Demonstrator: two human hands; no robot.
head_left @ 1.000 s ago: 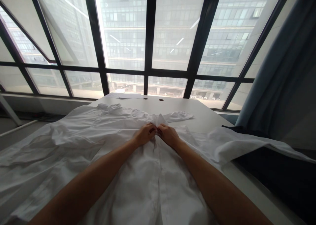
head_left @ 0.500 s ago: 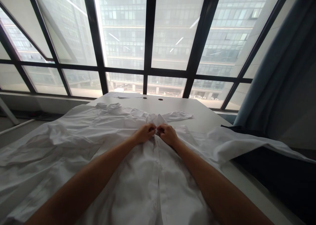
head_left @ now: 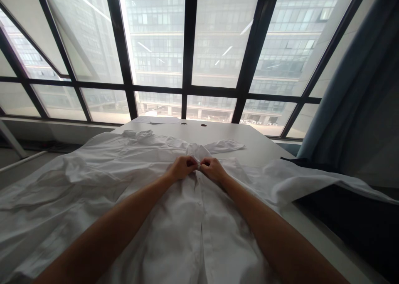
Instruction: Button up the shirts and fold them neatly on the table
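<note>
A white button-up shirt (head_left: 174,234) lies spread on the table, its front placket running down the middle toward me. Near the collar (head_left: 197,150), my left hand (head_left: 183,167) pinches the placket edge from the left. My right hand (head_left: 213,168) grips the same spot from the right, with the fingertips of both hands almost touching. Whether a button sits between the fingers is too small to make out. One sleeve (head_left: 226,146) stretches out beyond my right hand.
More crumpled white garments (head_left: 77,171) cover the left of the white table (head_left: 218,131). Another white cloth (head_left: 299,180) lies over something black (head_left: 352,217) on the right. Paper sheets (head_left: 156,120) rest at the far edge, before tall windows. A blue curtain (head_left: 339,80) hangs at the right.
Both hands stay at the placket by the collar, with only slight finger movement. The whole view has shifted a little.
</note>
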